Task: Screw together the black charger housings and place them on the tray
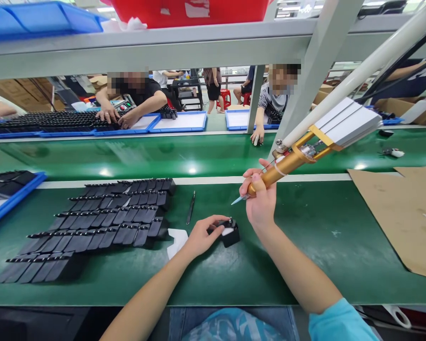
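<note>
My left hand [206,233] is closed on a small black plastic housing [231,238] that sits on the green bench, fingers and thumb across its upper left side. A whitish patch and a small metal part show at its top. Raised to the right, my right hand [261,195] is wrapped round a gold glue gun [286,166], whose thin pale-blue nozzle points down and left, above the housing and apart from it. Tweezers [190,207] and a scrap of white paper [177,241] lie left of my left hand. Several rows of similar black housings [106,218] stand farther left.
A blue tray [16,201] holds more black parts at the far left. Brown cardboard [401,218] lies on the right. A white pole [362,61] slants down to the glue gun. Beyond the grey frame [184,47], co-workers handle parts near blue trays [180,121].
</note>
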`<action>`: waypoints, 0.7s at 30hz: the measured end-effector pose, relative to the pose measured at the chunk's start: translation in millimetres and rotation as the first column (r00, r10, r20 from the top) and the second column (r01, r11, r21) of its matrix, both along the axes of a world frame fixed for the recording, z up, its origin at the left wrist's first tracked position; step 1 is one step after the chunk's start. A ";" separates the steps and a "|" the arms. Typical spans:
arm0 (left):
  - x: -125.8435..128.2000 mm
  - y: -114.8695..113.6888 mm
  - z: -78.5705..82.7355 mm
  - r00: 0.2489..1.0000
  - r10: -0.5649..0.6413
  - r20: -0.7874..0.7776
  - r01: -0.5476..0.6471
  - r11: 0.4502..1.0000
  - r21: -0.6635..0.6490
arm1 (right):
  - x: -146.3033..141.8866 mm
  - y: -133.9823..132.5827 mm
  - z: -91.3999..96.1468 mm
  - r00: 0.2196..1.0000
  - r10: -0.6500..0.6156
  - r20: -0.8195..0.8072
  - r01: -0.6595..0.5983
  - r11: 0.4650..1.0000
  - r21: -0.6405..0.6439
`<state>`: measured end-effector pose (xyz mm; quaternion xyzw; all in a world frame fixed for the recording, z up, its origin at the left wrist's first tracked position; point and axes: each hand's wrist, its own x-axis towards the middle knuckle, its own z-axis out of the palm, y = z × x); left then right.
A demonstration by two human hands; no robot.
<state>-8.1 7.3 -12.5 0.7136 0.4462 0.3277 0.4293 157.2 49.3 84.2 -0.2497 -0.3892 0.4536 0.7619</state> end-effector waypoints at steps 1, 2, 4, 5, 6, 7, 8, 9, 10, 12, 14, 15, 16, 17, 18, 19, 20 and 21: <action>-0.2 -1.1 0.7 0.999 -0.012 -0.049 0.015 0.999 0.050 | -0.1 -0.1 -0.1 1.000 0.003 0.000 -0.003 1.000 -0.001; 0.0 -2.2 1.0 0.995 -0.037 -0.093 0.045 0.994 0.096 | -0.1 -0.2 -0.2 1.000 0.007 0.000 -0.007 1.000 -0.003; 1.6 -4.1 -0.6 0.984 -0.092 -0.155 0.116 0.981 0.154 | -0.1 -0.3 -0.4 1.000 0.015 0.003 -0.015 1.000 -0.007; 2.9 -4.6 -2.3 0.980 -0.103 -0.171 0.132 0.977 0.167 | -0.2 -0.5 -0.5 1.000 0.018 0.004 -0.018 1.000 -0.008; 4.4 -4.8 -4.1 0.979 -0.099 -0.177 0.130 0.977 0.172 | -0.4 -0.8 -0.5 1.000 0.021 0.004 -0.021 1.000 -0.007; 5.7 -4.8 -5.6 0.981 -0.088 -0.172 0.116 0.979 0.166 | -0.7 -1.1 -0.5 1.000 0.023 0.002 -0.023 1.000 -0.006; 6.9 -4.8 -6.5 0.984 -0.076 -0.158 0.100 0.984 0.151 | -1.0 -1.6 -0.3 1.000 0.024 -0.001 -0.024 1.000 -0.006; 7.6 -4.9 -6.3 0.988 -0.071 -0.139 0.089 0.988 0.127 | -1.4 -2.0 -0.1 1.000 0.024 -0.005 -0.024 1.000 -0.006; 7.9 -5.2 -5.0 0.990 -0.075 -0.118 0.087 0.992 0.095 | -1.6 -2.5 0.2 1.000 0.024 -0.007 -0.024 1.000 -0.006; 7.2 -6.2 0.4 0.990 -0.114 -0.080 0.116 0.993 0.016 | -2.0 -3.2 0.9 1.000 0.023 -0.005 -0.023 1.000 -0.009; 5.3 -7.0 6.3 0.985 -0.164 -0.046 0.161 0.985 -0.054 | -2.0 -3.5 1.4 1.000 0.025 0.001 -0.025 1.000 -0.009; 4.3 -7.0 8.1 0.983 -0.184 -0.024 0.181 0.980 -0.080 | -2.0 -3.5 1.6 1.000 0.026 0.002 -0.026 1.000 -0.007; 3.4 -6.4 8.4 0.979 -0.201 0.008 0.201 0.974 -0.104 | -1.9 -3.5 1.6 1.000 0.026 0.002 -0.026 1.000 -0.006; 2.8 -5.5 7.2 0.976 -0.210 0.052 0.215 0.968 -0.127 | -1.9 -3.4 1.6 1.000 0.025 0.000 -0.025 1.000 -0.003; 2.6 -4.2 4.4 0.973 -0.208 0.103 0.222 0.963 -0.151 | -1.8 -3.3 1.5 1.000 0.023 -0.001 -0.023 1.000 0.000; 2.8 -2.6 0.4 0.968 -0.199 0.152 0.224 0.958 -0.178 | -1.6 -3.2 1.3 1.000 0.021 -0.002 -0.021 1.000 0.003; 3.3 -0.9 -4.1 0.964 -0.183 0.190 0.221 0.954 -0.204 | -1.5 -3.0 1.2 1.000 0.019 -0.003 -0.019 1.000 0.007; 4.0 0.7 -8.6 0.964 -0.159 0.213 0.207 0.952 -0.227 | -1.4 -2.9 1.0 1.000 0.020 -0.003 -0.020 1.000 0.011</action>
